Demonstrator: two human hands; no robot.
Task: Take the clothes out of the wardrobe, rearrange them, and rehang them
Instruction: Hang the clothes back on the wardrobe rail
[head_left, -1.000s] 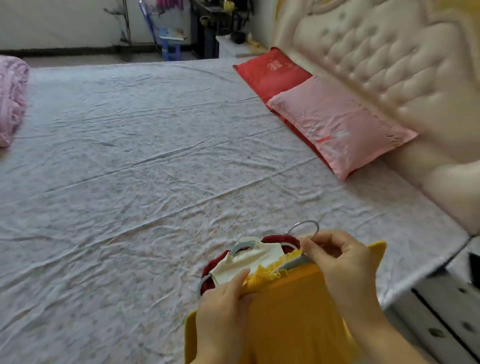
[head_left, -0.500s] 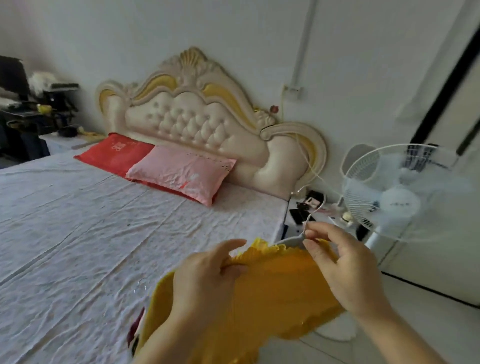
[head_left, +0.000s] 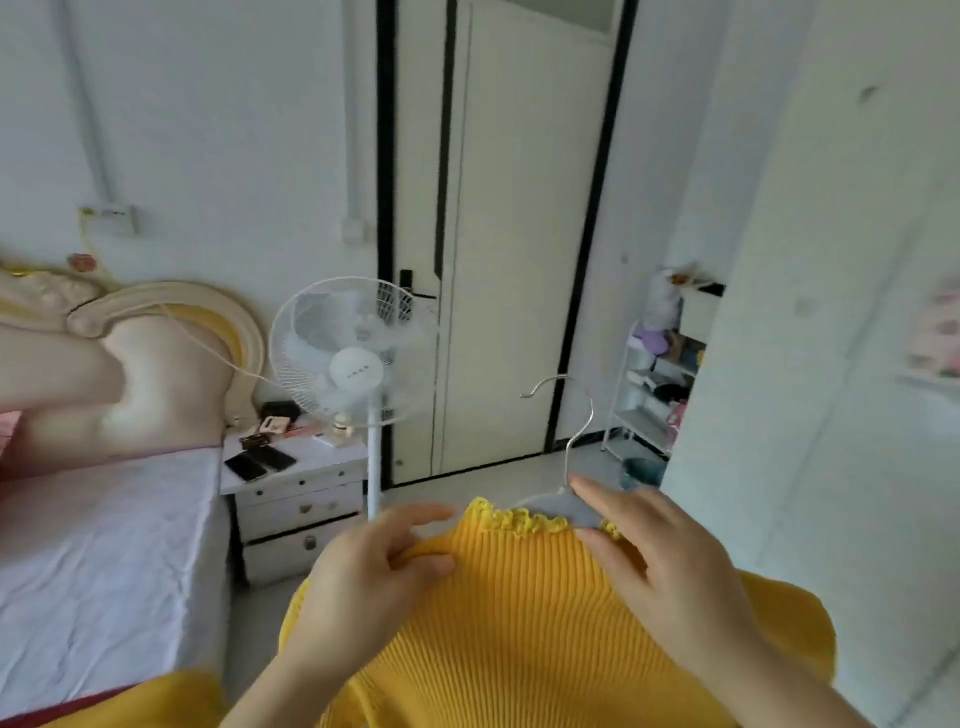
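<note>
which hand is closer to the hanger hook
Right. The right hand pinches the grey hanger just under its hook; the left hand grips the yellow top at its shoulder, farther off to the side.

Counted in a bedroom: one yellow ribbed sweater (head_left: 519, 597); one grey hanger (head_left: 566, 506); two hands, left hand (head_left: 363, 577) and right hand (head_left: 670, 566); one white pedestal fan (head_left: 353, 358); one bed (head_left: 104, 545); one three-drawer nightstand (head_left: 301, 499); two dark phones (head_left: 247, 467); one door (head_left: 509, 234); one white shelf rack (head_left: 654, 395).
</note>
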